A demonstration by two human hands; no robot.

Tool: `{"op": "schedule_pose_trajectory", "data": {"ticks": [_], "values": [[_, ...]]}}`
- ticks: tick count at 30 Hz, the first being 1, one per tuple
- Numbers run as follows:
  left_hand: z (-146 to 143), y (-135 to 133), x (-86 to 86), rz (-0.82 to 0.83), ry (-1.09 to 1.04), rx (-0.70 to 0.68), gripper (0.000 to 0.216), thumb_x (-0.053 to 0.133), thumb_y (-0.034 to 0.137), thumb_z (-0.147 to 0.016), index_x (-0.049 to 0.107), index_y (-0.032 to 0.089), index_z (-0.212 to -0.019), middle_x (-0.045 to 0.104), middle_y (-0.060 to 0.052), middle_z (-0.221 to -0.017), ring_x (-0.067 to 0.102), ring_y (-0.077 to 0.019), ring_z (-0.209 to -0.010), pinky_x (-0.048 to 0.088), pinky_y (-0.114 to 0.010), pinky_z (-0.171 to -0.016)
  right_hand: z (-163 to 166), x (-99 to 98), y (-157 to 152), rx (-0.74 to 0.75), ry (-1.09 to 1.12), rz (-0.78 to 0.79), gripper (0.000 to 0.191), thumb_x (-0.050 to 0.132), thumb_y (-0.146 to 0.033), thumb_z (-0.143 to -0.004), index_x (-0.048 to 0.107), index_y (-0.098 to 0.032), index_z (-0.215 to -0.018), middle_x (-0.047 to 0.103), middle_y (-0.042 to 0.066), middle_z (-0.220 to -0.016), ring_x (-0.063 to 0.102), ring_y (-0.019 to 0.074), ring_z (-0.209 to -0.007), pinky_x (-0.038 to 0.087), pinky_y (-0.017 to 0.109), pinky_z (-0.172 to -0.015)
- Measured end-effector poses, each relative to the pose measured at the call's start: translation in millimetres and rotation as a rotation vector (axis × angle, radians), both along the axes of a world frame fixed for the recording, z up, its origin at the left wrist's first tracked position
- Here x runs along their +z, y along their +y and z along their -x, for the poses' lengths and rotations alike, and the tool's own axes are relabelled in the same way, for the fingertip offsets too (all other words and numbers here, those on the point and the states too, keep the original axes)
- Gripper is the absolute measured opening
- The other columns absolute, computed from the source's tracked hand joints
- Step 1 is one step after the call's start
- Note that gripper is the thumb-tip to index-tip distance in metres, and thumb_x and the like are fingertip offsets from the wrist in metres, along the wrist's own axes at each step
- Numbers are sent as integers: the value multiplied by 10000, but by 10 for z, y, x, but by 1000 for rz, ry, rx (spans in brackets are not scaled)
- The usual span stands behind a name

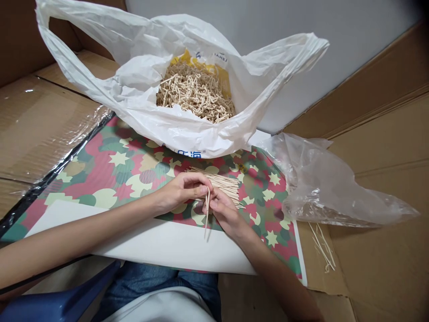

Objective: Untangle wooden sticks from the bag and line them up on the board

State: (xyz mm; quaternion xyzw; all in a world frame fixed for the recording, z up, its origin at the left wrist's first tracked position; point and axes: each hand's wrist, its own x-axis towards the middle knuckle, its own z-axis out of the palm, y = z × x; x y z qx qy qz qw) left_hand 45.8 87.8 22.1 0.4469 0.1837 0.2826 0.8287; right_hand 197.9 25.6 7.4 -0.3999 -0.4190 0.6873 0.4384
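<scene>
The left hand (191, 186) and right hand (227, 211) pinch a folded rattan-like strand (207, 212) between fingertips; bending it too sharply might snap it.

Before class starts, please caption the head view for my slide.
Left hand and right hand hold a bent strip near straight strips and a white bag of curled pieces.

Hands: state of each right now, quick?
Left hand: closed, pinching a bent pale strand.
Right hand: curled at the same strand; whether it grips cannot be told.
</scene>
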Motion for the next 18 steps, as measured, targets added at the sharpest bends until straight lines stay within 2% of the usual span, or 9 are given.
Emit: {"op": "schedule_pose_trajectory", "data": {"ticks": [6, 12, 15, 18], "values": [[1, -13, -20, 12, 13, 5, 212, 661, 294, -720, 573, 107, -768, 605, -43, -701, 595, -132, -580, 455, -232, -523, 6, -41, -21, -22, -41, -17, 152, 585, -304, -730, 484, -192, -710, 523, -19, -616, 496, 112, -606, 405, 252, -609], [-8, -34, -83, 48, -16, -95, 275, 658, 296, -722, 567, 117, -909, 595, -42, -722, 576, -130, -626, 450, -242, -577, 18, -13, -32, -90, -25, 7, 162, 579, -314, -711, 476, -195, -677, 509, -15, -637, 500, 119, -621, 437, 281, -651], [-20, -44, -133, 56, -26, -124, 263, 667, 289, -712, 561, 118, -881, 589, -39, -708, 558, -126, -643, 439, -239, -589, 27, 1, -29, -122, 18, 18, 159, 591, -320, -694, 504, -193, -733, 499, -16, -660, 498, 114, -601, 439, 267, -599], [-40, -64, -176, 76, -41, -91, 239, 665, 279, -716, 552, 120, -853, 583, -34, -697, 549, -118, -625, 425, -233, -572, 35, -22, -36, -138, 25, 7, 152, 583, -322, -708, 507, -195, -740, 496, -31, -606, 499, 110, -570, 449, 275, -610]]}}
